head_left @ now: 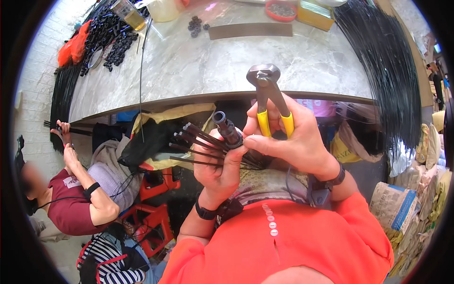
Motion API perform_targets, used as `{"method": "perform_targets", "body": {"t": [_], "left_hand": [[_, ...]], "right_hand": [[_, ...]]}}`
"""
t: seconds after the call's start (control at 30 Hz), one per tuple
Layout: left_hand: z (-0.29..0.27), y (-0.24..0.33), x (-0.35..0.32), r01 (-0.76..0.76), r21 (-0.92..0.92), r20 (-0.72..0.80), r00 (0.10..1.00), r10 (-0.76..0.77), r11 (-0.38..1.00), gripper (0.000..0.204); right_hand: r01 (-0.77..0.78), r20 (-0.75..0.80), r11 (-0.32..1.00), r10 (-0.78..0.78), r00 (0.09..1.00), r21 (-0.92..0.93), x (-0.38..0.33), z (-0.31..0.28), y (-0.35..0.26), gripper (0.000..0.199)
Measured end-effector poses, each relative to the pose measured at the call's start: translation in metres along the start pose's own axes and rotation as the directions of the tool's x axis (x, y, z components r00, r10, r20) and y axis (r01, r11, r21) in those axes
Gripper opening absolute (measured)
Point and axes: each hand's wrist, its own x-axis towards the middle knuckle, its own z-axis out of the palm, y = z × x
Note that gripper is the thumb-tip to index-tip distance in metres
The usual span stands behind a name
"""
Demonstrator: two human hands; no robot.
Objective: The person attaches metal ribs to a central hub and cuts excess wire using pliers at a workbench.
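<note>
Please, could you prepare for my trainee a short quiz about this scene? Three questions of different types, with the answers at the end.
1. Multiple choice. What colour are the handles of the pincers in the right hand?
(a) blue
(b) yellow
(c) green

2. True or false? The left hand holds thin black rods.

3. Fill the gap. On the table, the red dish stands to the left of the yellow ____.

Key:
1. (b) yellow
2. True
3. box
</note>
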Motion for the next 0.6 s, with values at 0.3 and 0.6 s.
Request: {"method": "perform_targets", "body": {"t": [0.3, 0.6], "left_hand": [[0.004, 0.002, -0.005, -0.023, 0.221, -0.039, 0.999, 0.032, 0.975, 0.038], [0.005, 0.004, 0.002, 0.037, -0.030, 0.031, 0.999, -0.036, 0.999, 0.027]], "right_hand": [[0.171, -0.085, 0.965, -0.191, 0.978, -0.199, -0.007, 0.009, 0.004, 0.031], [-0.012, 0.001, 0.951, 0.012, 1.000, 0.310, -0.003, 0.001, 0.016, 0.032]]}}
